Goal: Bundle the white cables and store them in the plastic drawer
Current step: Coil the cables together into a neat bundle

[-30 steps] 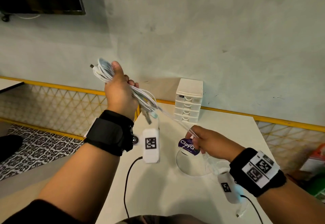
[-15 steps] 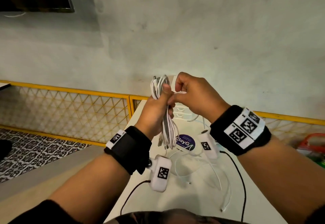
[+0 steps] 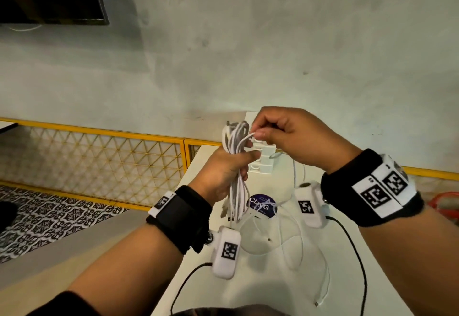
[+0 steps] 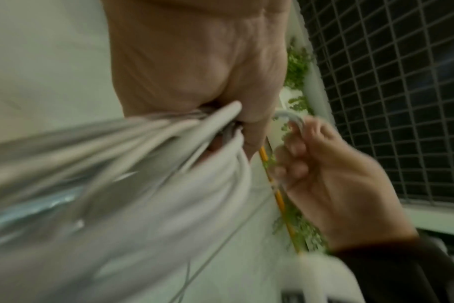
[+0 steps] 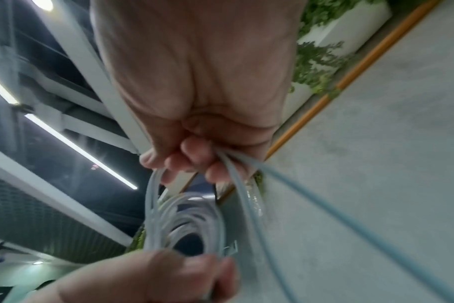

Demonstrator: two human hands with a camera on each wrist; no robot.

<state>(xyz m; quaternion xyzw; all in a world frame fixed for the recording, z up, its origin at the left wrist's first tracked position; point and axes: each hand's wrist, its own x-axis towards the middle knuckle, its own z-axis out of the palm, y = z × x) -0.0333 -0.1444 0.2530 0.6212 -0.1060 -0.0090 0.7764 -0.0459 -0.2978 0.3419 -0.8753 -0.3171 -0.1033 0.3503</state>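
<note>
Gripping bundled white cables in left hand, right hand pinching one strand, plastic drawer behind, contents hidden

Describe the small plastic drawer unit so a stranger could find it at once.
Find the white table against the grey wall. At its far edge, behind the right hand, stands the drawer unit. It alone is a boxy white stack; everything else there is loose cable or a round purple label.
</note>
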